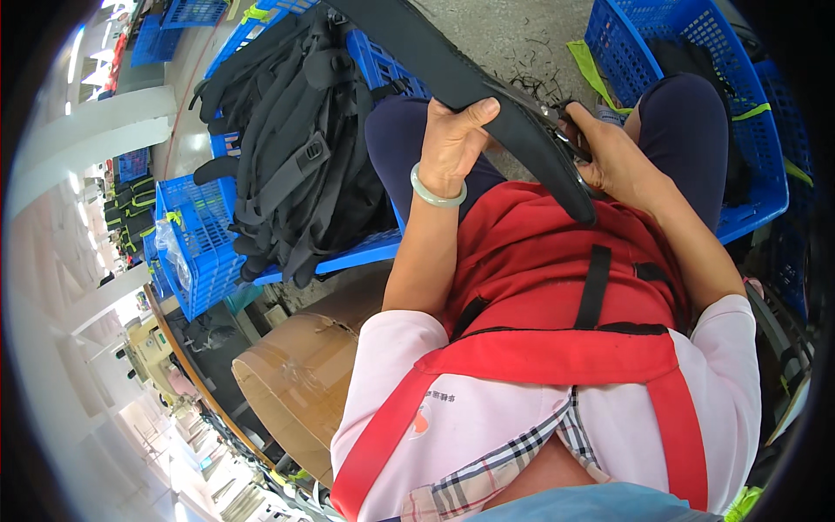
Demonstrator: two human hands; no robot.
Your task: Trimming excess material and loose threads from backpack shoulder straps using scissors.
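Note:
A long, black padded strap [513,122] runs from the top of the view down over my lap, its rounded end above the red apron [557,261]. My left hand [457,143] grips the strap's left edge, with the thumb on top and the fingers hidden underneath. At the strap's right edge, my right hand [619,161] is closed around what looks like black-handled scissors [570,139]. Metal shows beside the strap there, but the strap and fingers hide part of the tool.
To the left, a blue crate is heaped with black straps [296,148]. Another blue crate [748,183] with dark pieces stands at my right. A smaller blue basket [196,244] and a cardboard box [300,374] are at the left. Dark thread scraps [539,83] litter the floor ahead.

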